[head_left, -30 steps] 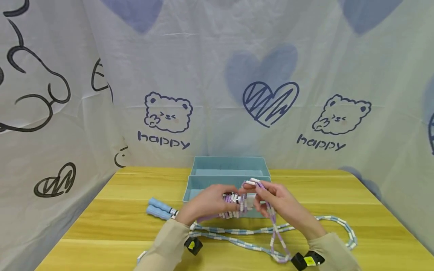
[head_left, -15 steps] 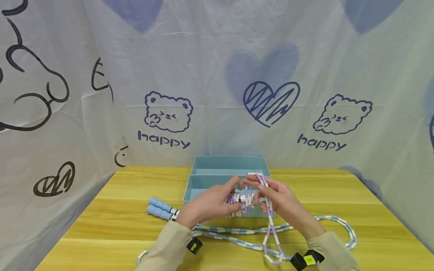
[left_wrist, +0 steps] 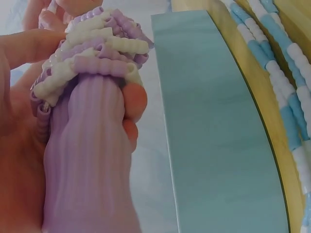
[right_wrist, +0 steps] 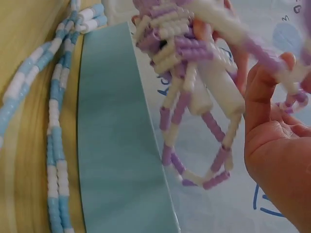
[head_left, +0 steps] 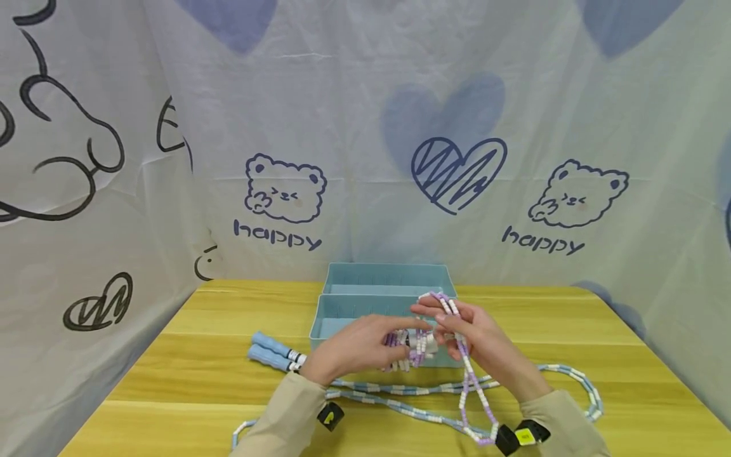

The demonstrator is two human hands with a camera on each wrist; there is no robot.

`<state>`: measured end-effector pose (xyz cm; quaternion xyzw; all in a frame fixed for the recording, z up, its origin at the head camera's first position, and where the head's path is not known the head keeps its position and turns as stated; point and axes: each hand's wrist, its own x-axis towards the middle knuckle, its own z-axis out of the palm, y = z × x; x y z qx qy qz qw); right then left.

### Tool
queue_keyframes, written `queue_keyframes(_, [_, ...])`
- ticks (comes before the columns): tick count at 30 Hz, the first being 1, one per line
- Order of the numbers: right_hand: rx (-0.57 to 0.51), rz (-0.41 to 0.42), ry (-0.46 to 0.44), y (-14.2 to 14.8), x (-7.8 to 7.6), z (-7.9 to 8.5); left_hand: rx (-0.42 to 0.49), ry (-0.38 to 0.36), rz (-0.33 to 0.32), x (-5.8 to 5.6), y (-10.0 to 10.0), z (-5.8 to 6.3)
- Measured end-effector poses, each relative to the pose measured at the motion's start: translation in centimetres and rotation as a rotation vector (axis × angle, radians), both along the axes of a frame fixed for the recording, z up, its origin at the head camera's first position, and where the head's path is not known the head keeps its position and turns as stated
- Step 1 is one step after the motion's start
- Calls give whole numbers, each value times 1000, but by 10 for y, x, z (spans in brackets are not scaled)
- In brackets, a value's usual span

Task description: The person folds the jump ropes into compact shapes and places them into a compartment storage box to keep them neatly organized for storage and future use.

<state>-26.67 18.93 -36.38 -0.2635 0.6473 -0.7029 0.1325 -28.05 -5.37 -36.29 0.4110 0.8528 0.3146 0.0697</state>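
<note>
My left hand (head_left: 356, 346) grips a purple-and-white beaded jump rope by its handles, the purple grips (left_wrist: 92, 155) lying side by side in the left wrist view. Beaded rope is wound (left_wrist: 97, 46) in several turns around them, and the left index finger reaches over the turns. White handle ends (right_wrist: 221, 92) stick out beyond the winding, with a small beaded loop (right_wrist: 214, 182) hanging below. My right hand (head_left: 485, 336) holds the loose rope, which passes over its fingers and under the thumb. From there a long doubled strand (head_left: 465, 393) dangles toward the table.
Behind the hands stand light blue open bins (head_left: 313, 320), one behind the other. A blue-and-white beaded jump rope (head_left: 411, 412) lies across the wooden table (head_left: 200, 381), its blue handles (head_left: 271, 352) at left. A printed cloth (head_left: 371, 209) hangs at the back.
The left index finger lifted, then came down over the wound rope. The dangling strand swung left, then right again. The right hand stays nearly in place, still holding the rope.
</note>
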Motion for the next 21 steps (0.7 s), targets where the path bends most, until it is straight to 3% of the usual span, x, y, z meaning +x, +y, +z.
queue_keyframes(5, [47, -131, 30, 6, -4, 1, 51, -71, 46, 1, 1, 1])
queue_keyframes(8, [55, -199, 25, 7, -5, 0, 98, -103, 31, 0, 2, -1])
queue_keyframes(11, [71, -235, 19, 6, -5, 0, 140, -142, 16, 0, 2, -1])
queue_keyframes(15, [95, -259, 38, 8, -5, 1, 154, -184, 44, 0, 3, -2])
queue_keyframes(21, [83, -325, 11, 18, -9, 4, 87, -88, 67, -3, 5, -3])
